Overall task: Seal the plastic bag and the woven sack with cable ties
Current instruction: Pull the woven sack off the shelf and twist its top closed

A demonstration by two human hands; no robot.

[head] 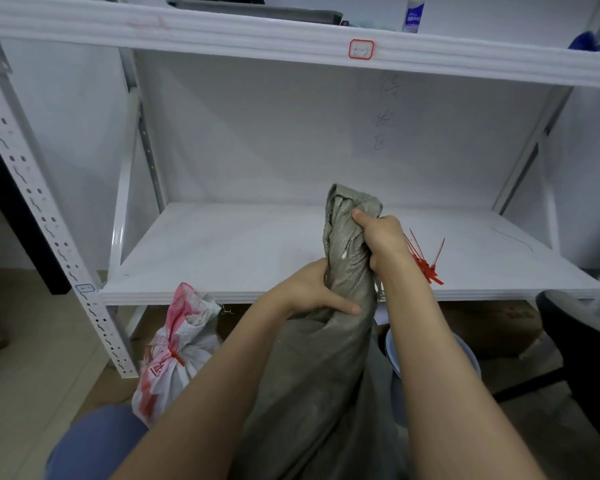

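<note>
Grey woven sack (326, 375) is standing between the arms, its neck bunched upright. Right hand (381, 237) is gripping the neck near the top and left hand (312, 292) is wrapping round it just below. No tie is showing on this neck yet. Loose red cable ties (426, 265) are lying on the white shelf (222, 251) just right of the upper grip. Down-left of the grip, a white-and-red bag (163, 386) is sitting on the floor, neck already cinched with a red tie (174, 355). Looking about half done, with the sack's tie left.
</note>
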